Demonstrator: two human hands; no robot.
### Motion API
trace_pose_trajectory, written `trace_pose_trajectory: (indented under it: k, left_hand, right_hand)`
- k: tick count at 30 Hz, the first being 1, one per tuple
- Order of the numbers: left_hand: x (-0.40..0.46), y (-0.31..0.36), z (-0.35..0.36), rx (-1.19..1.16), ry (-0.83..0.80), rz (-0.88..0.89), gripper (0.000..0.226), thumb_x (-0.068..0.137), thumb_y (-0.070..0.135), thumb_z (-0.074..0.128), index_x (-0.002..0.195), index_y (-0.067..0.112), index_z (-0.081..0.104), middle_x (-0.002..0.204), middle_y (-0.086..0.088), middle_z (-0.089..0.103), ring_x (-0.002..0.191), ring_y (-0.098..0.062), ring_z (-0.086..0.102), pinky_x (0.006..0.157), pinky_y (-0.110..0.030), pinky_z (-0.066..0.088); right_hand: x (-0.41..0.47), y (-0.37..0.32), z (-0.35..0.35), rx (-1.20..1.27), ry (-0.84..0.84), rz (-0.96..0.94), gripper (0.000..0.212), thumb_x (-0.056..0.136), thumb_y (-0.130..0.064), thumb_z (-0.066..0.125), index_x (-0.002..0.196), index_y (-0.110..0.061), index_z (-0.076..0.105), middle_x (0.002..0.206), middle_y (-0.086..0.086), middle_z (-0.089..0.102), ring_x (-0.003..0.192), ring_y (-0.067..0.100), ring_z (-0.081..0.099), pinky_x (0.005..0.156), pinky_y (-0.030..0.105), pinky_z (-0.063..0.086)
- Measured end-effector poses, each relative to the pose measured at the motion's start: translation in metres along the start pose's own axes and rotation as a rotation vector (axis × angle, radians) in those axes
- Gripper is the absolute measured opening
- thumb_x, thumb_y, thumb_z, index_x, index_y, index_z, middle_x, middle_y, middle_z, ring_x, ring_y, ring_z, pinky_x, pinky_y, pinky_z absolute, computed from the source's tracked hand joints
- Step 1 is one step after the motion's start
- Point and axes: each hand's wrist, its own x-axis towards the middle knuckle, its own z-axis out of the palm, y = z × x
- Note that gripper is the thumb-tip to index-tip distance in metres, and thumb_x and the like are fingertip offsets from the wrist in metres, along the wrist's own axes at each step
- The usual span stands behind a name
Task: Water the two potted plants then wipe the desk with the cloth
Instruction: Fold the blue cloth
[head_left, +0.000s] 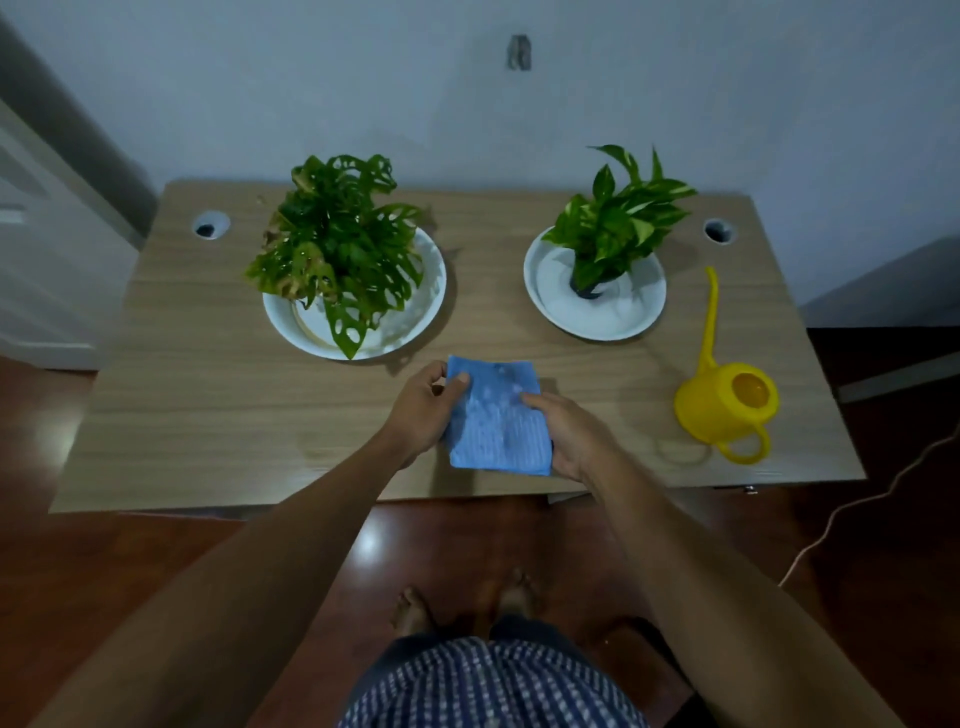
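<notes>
Open desk (197, 415) is stretching wide at the left, and the holey-leaved plant (337, 244) is sitting in its white dish (415, 322) at the back. At the front edge, the left hand (421, 410) and right hand (571, 436) are each keeping a grip on the blue cloth (496, 421). Rightward, the variegated plant (618, 218) is hiding its pot, and the yellow watering can (727, 400) is crowding the right side.

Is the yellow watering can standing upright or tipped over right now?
Upright. The watering can sits on its base on the desk, fill opening up, spout rising toward the wall, and neither hand touches it.
</notes>
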Motion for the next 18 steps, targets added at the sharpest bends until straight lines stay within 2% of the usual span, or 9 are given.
trace_pose_trajectory:
  k: [2, 6, 8, 10, 12, 13, 15, 18]
  left_hand:
    - [0.006, -0.002, 0.011, 0.003, 0.005, -0.038, 0.016, 0.105, 0.037, 0.057, 0.108, 0.023, 0.061, 0.098, -0.009, 0.076, 0.084, -0.024, 0.076, 0.062, -0.036, 0.061]
    - [0.021, -0.018, 0.031, 0.007, 0.017, -0.125, 0.019, 0.105, 0.041, 0.055, 0.104, 0.022, 0.059, 0.102, -0.013, 0.073, 0.088, -0.032, 0.074, 0.073, -0.052, 0.061]
    - [0.029, -0.024, 0.042, -0.006, 0.002, -0.165, 0.017, 0.106, 0.039, 0.055, 0.104, 0.022, 0.057, 0.106, -0.014, 0.071, 0.091, -0.033, 0.073, 0.077, -0.055, 0.061]
    - [0.036, -0.029, 0.053, -0.022, -0.020, -0.207, 0.012, 0.105, 0.031, 0.060, 0.110, 0.021, 0.055, 0.112, -0.016, 0.071, 0.097, -0.034, 0.073, 0.076, -0.052, 0.061]
    - [0.043, -0.033, 0.064, -0.032, -0.044, -0.246, 0.024, 0.099, 0.016, 0.068, 0.116, 0.020, 0.051, 0.118, -0.016, 0.070, 0.102, -0.034, 0.072, 0.070, -0.045, 0.061]
    - [0.046, -0.035, 0.069, -0.029, -0.060, -0.251, 0.031, 0.096, 0.009, 0.070, 0.117, 0.020, 0.049, 0.119, -0.016, 0.070, 0.104, -0.034, 0.071, 0.069, -0.045, 0.060]
    - [0.050, -0.038, 0.080, -0.010, -0.070, -0.238, 0.039, 0.093, 0.001, 0.070, 0.117, 0.022, 0.048, 0.121, -0.018, 0.069, 0.109, -0.037, 0.070, 0.070, -0.045, 0.060]
    - [0.056, -0.044, 0.092, 0.045, -0.023, -0.190, 0.044, 0.092, -0.003, 0.070, 0.123, 0.020, 0.050, 0.118, -0.022, 0.069, 0.112, -0.042, 0.069, 0.076, -0.048, 0.060]
  right_hand:
    - [0.009, 0.000, -0.015, 0.026, 0.024, 0.052, 0.055, 0.092, -0.041, 0.065, 0.135, -0.008, 0.062, 0.133, 0.026, 0.066, 0.123, 0.045, 0.063, 0.105, 0.069, 0.045]
    - [0.014, -0.007, -0.035, -0.118, 0.112, -0.049, 0.034, 0.104, -0.020, 0.055, 0.129, 0.003, 0.057, 0.121, 0.029, 0.069, 0.101, 0.038, 0.068, 0.097, 0.062, 0.052]
    - [0.022, -0.008, -0.046, -0.184, 0.141, -0.088, 0.031, 0.104, -0.016, 0.055, 0.126, 0.007, 0.056, 0.112, 0.026, 0.069, 0.096, 0.035, 0.068, 0.091, 0.056, 0.054]
    - [0.029, -0.009, -0.057, -0.235, 0.145, -0.103, 0.030, 0.104, -0.016, 0.055, 0.124, 0.006, 0.059, 0.112, 0.023, 0.072, 0.098, 0.035, 0.070, 0.092, 0.053, 0.055]
    - [0.034, -0.009, -0.070, -0.344, 0.180, -0.111, 0.025, 0.103, -0.019, 0.057, 0.116, -0.001, 0.066, 0.111, 0.022, 0.075, 0.100, 0.036, 0.073, 0.092, 0.052, 0.057]
    - [0.036, -0.009, -0.076, -0.407, 0.205, -0.124, 0.023, 0.102, -0.020, 0.057, 0.113, -0.002, 0.068, 0.108, 0.020, 0.075, 0.096, 0.034, 0.073, 0.085, 0.047, 0.060]
    - [0.036, -0.012, -0.088, -0.532, 0.264, -0.158, 0.022, 0.101, -0.018, 0.059, 0.109, 0.000, 0.068, 0.101, 0.016, 0.073, 0.086, 0.026, 0.069, 0.067, 0.030, 0.052]
    - [0.038, -0.015, -0.102, -0.695, 0.318, -0.236, 0.021, 0.095, -0.015, 0.067, 0.107, 0.001, 0.072, 0.104, 0.013, 0.073, 0.093, 0.025, 0.068, 0.063, 0.029, 0.044]
